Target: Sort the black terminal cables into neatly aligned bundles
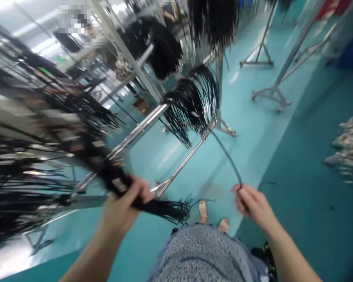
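Observation:
My left hand (129, 201) is wrapped round a thick bundle of black cables (164, 209), whose loose ends hang out toward my body. The bundle's other end stretches up and left, smeared by motion. Pinched in the fingers of my right hand (251, 203) is a single black cable (227, 156), which curves up and away toward the metal rail. Beyond both hands, a looped bunch of black cables (191, 102) is draped over the rail (147, 121). Whether the single cable joins that bunch cannot be made out.
More black cables (213, 19) hang from racks at the top. Blurred cables (24, 184) fill the left side. Wheeled rack feet (273, 96) stand on the green floor (244, 98). A pale bundle (352, 145) hangs at the right. A cardboard box (141, 105) lies behind the rail.

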Action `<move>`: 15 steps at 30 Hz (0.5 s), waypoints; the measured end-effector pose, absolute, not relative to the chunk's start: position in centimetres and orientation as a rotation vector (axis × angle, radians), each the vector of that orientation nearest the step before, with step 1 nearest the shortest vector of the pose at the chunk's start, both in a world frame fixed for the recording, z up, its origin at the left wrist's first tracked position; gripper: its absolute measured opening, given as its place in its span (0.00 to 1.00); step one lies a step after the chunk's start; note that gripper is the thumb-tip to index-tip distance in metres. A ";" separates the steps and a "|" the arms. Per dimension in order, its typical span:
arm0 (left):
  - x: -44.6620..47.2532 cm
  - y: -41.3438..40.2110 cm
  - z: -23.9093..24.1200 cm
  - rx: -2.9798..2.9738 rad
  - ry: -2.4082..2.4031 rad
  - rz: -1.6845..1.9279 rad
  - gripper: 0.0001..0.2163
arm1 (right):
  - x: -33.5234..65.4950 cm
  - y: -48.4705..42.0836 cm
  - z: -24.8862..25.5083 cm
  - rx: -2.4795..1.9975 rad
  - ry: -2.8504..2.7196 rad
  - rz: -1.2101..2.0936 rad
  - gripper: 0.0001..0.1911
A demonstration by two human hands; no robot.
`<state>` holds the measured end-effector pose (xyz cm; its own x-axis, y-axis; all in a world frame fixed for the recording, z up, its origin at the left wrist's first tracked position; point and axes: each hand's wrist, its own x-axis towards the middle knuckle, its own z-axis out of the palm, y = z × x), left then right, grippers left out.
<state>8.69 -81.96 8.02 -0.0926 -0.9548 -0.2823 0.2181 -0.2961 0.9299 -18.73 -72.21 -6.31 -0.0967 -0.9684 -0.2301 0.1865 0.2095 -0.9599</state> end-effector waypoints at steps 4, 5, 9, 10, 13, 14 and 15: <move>4.4 -81.9 9.5 1.082 -0.874 -1.795 0.13 | -11.6 -71.5 0.4 -1.305 1.252 -1.211 0.18; 3.7 -81.9 9.8 1.028 -0.885 -1.836 0.14 | -10.7 -71.5 0.8 -1.377 1.288 -1.203 0.18; 2.5 -82.2 10.5 0.802 -0.914 -1.985 0.16 | -9.8 -71.7 0.4 -1.626 1.476 -1.152 0.20; 2.5 -82.3 10.5 0.745 -0.908 -2.026 0.16 | -10.0 -71.7 0.1 -1.690 1.509 -1.128 0.21; 2.4 -82.8 10.3 0.605 -0.879 -2.116 0.15 | -10.2 -71.4 -0.7 -1.882 1.564 -0.992 0.20; 2.4 -83.2 10.3 0.578 -0.870 -2.125 0.15 | -10.2 -71.2 -1.1 -1.936 1.584 -0.949 0.20; 2.4 -83.5 10.2 0.555 -0.863 -2.121 0.15 | -10.2 -71.0 -1.5 -1.976 1.613 -0.921 0.19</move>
